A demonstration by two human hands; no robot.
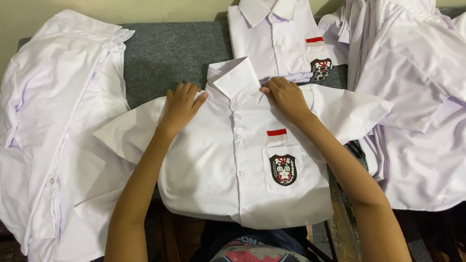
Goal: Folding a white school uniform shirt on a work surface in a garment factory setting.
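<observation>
Fingers of left hand [178,104] and right hand [286,97] lie spread flat, gripping nothing, pressing the white shirt [218,170] beside its collar [234,77] on the desk [165,53]

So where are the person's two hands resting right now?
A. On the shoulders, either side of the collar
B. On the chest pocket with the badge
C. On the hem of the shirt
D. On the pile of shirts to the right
A: the left hand and the right hand lie flat on the shoulders of the buttoned white shirt, on either side of its collar.
</observation>
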